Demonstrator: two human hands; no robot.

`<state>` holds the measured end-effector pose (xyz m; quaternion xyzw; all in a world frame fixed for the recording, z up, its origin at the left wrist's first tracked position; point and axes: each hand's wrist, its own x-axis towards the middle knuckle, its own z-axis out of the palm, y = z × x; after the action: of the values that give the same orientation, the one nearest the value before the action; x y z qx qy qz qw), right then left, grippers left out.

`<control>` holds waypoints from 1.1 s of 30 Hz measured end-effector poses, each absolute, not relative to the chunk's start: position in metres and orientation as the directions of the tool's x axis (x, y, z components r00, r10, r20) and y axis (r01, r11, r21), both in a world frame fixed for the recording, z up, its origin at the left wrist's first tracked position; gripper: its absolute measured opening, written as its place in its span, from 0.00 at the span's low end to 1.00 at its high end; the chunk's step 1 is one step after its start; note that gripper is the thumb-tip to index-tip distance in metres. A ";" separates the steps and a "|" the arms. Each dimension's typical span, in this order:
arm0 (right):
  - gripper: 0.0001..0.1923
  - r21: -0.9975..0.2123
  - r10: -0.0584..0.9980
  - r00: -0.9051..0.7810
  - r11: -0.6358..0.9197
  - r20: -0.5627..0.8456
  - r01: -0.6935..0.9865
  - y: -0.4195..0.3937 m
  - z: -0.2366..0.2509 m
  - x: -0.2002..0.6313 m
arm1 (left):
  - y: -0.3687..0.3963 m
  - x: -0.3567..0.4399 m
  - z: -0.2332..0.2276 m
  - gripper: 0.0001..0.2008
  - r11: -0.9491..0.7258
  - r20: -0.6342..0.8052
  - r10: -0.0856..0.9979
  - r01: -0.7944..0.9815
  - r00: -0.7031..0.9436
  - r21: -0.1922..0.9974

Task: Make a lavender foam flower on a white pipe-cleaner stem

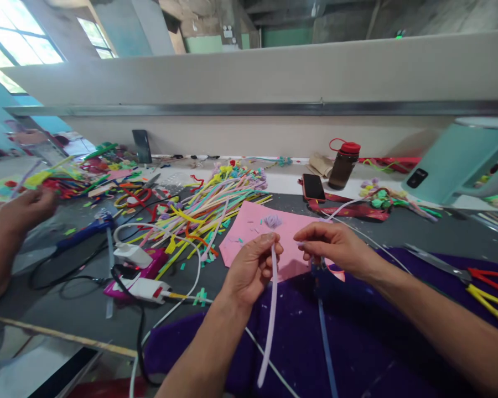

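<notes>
"What does the left hand [253, 264] hold?"

"Thumb and fingers close on a long, slim, fuzzy lilac stem [271, 326], which hangs down over the dark purple cloth [294, 334]."

"And the coiled lilac flower [273, 221]?"

"Just beyond those fingertips, over the flat pink sheet [288, 257] on the dark grey table [85, 309]. I can't tell whether it joins the stem."

"The right hand [334, 249]?"

"Its fingertips pinch a thin lilac strip [343, 208] that shows again behind the knuckles. A dark blue tool [318, 276] sits just below."
</notes>
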<state>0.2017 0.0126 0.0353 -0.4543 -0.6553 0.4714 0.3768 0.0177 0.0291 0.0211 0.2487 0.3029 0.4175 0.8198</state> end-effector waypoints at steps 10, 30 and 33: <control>0.05 -0.991 0.982 -0.152 0.120 0.110 0.056 -0.001 0.019 0.211 | 0.026 0.038 0.006 0.06 0.555 -0.400 0.819 -0.392 0.410 0.734; 0.06 -0.801 0.915 -0.102 0.392 0.390 0.453 -0.006 0.021 0.198 | 0.021 0.045 -0.001 0.08 0.482 -0.311 0.836 -0.333 0.452 0.810; 0.05 -0.888 0.957 -0.130 0.290 0.260 0.356 -0.005 0.019 0.198 | 0.020 0.046 0.000 0.10 0.467 -0.305 0.837 -0.300 0.455 0.832</control>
<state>0.1985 -0.0048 0.0194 -0.4894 -0.6706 0.3398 0.4421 0.0462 0.0196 0.0002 0.3621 0.3703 0.3682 0.7721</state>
